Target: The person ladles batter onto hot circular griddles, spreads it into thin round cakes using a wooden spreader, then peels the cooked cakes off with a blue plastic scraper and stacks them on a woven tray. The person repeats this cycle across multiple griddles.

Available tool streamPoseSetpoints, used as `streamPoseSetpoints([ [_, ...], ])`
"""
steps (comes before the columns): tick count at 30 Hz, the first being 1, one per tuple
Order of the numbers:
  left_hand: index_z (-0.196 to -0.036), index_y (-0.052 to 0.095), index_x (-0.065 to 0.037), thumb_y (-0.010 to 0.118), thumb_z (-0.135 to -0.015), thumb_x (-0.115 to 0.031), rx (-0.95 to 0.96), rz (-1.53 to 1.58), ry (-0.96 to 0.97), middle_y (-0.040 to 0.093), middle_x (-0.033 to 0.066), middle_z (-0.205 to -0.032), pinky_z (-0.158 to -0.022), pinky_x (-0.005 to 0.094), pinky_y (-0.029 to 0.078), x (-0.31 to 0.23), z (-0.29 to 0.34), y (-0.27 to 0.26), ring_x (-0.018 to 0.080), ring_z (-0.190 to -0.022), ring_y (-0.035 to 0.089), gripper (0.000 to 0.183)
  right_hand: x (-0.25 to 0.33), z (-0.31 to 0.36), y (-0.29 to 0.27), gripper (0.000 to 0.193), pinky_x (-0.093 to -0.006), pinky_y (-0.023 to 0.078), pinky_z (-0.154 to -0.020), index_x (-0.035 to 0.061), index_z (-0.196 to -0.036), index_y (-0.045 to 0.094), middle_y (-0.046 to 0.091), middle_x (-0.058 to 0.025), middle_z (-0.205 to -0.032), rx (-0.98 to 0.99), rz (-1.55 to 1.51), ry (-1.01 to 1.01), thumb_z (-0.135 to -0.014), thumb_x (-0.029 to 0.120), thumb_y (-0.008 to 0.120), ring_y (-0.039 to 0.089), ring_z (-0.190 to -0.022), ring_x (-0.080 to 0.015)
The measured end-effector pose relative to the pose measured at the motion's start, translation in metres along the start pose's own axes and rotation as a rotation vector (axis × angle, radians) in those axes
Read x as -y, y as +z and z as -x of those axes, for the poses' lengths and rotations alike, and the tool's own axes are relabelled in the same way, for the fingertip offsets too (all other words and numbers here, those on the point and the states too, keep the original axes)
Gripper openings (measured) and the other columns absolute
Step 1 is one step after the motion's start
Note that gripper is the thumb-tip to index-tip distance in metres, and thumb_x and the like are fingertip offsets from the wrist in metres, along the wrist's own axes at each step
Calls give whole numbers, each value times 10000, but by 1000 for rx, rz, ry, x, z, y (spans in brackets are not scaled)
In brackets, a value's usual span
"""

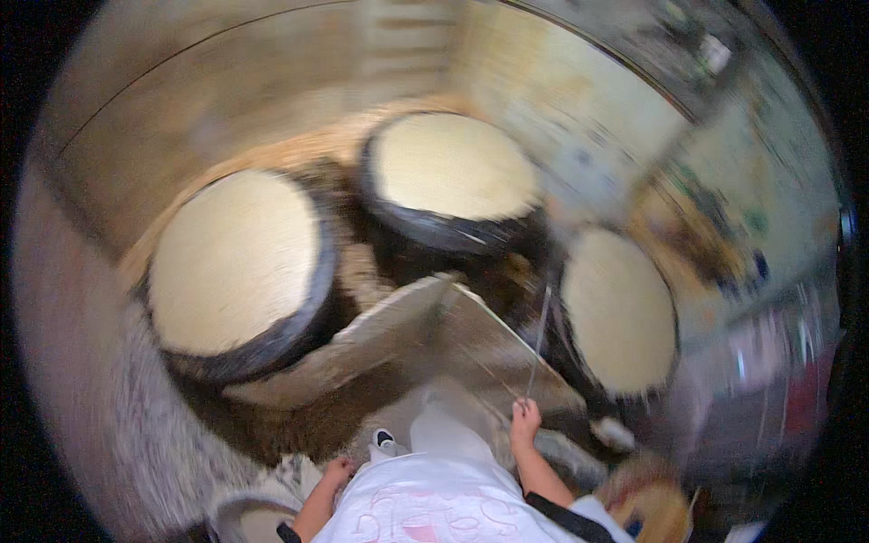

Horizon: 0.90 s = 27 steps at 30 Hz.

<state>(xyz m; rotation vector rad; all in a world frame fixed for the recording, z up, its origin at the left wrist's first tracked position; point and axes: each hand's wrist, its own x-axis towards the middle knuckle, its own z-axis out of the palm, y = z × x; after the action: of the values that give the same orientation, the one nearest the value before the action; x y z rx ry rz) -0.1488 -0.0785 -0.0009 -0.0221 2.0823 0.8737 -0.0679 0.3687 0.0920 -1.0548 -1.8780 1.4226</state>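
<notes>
The right hand (pixel 525 421) is clasping a slim rod (pixel 540 342), likely light and stiff, by the sensible near end; the left hand (pixel 338 472) is blurring, its grip unclear.

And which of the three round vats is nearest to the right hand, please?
The rightmost vat appears nearest the right hand holding a thin stick; the left vat and middle vat sit farther away.

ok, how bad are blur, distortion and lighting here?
Head view: streaky smear, worst toward the rim, as on the right wall; shirt clearer, right fingers soft but readable, stick faint. Head view: fisheye curves edges, corners black. Head view: uneven light, dark shadow below the left vat, smeared highlights at far right.
</notes>
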Motion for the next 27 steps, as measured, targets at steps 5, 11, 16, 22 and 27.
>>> streamPoseSetpoints([
  [5,-946,578,9,538,-776,80,37,217,3,614,79,-831,-633,302,508,2,-21,-20,173,-716,595,188,-27,52,-104,178,-345,401,-646,38,-940,526,476,-64,-741,-537,233,135,-802,98,622,466,-677,-186],
  [11,-899,595,12,602,-760,39,103,17,223,633,76,-831,-699,284,488,52,-69,-23,156,-761,594,143,-39,84,-228,477,-420,465,-655,54,-1270,446,632,-159,-920,-897,627,598,-821,108,600,590,-743,-287],
  [16,-909,601,2,599,-779,2,179,-192,268,642,82,-854,-705,295,492,26,-82,-5,159,-783,605,131,-73,116,-306,609,-437,470,-691,123,-1326,413,622,-157,-948,-692,913,980,-759,188,625,596,-812,-302],
  [22,-921,608,-9,595,-802,-43,278,-304,362,652,89,-883,-713,307,496,-33,-90,48,163,-809,617,125,-127,146,-337,521,-422,454,-789,111,-1230,494,502,-120,-1094,-646,1115,669,-728,161,624,471,-1062,-290],
  [27,-931,613,-18,591,-821,-79,398,-157,450,661,96,-906,-719,317,501,-64,-95,103,166,-830,628,128,-127,162,-373,502,-420,436,-871,128,-1219,523,493,-120,-1186,-582,1166,506,-731,182,630,466,-1083,-333],
])
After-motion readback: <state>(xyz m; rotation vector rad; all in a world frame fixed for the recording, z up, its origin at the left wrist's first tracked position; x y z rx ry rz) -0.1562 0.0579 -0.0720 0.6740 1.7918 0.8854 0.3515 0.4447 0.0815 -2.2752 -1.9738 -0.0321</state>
